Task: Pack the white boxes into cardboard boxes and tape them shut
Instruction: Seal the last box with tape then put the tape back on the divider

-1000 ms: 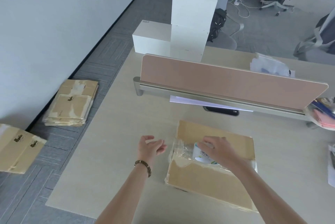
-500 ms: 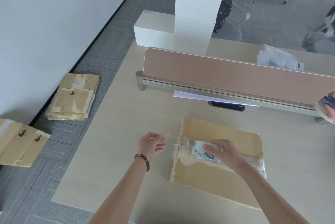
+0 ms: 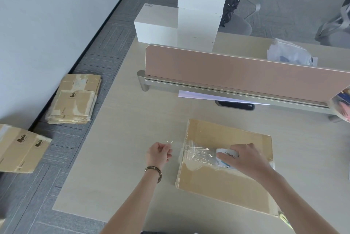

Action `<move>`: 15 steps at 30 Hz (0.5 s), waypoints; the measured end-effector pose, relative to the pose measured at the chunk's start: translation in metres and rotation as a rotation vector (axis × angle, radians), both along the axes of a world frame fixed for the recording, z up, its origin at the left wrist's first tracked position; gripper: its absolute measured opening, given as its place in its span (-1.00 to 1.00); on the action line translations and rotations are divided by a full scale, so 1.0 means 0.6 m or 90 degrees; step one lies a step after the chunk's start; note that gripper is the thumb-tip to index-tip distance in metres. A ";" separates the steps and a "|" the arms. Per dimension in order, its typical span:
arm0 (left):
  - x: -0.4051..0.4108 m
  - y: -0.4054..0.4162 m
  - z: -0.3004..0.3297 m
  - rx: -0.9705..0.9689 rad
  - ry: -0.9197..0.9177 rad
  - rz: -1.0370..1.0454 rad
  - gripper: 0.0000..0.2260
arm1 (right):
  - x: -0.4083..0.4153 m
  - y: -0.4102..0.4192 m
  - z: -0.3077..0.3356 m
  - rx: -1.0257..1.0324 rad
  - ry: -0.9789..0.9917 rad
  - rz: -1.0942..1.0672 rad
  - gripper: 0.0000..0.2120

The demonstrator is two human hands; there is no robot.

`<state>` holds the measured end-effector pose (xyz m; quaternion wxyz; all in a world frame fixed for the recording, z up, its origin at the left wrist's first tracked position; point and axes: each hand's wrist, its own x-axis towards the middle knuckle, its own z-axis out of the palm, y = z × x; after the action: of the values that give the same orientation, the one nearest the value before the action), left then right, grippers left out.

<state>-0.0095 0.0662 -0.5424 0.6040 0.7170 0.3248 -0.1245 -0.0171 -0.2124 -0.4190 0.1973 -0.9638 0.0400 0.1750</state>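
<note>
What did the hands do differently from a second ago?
The left hand, open a second ago, now pinches the clear tape end and has pulled it left off the cardboard box. The right hand slid the tape roll rightward, still gripping it. The box stayed put.

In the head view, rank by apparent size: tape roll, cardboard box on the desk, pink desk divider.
1. pink desk divider
2. cardboard box, though nearness to the camera enlarges it
3. tape roll, partly hidden by the right hand
</note>
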 end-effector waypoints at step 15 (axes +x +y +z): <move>-0.003 -0.070 -0.029 0.070 0.035 -0.106 -0.87 | 0.009 0.001 -0.009 0.034 0.031 -0.032 -0.48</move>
<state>-0.0112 0.0243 -0.5600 0.5426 0.7698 0.2867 -0.1756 -0.0120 -0.2121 -0.4245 0.2265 -0.9522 0.0646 0.1944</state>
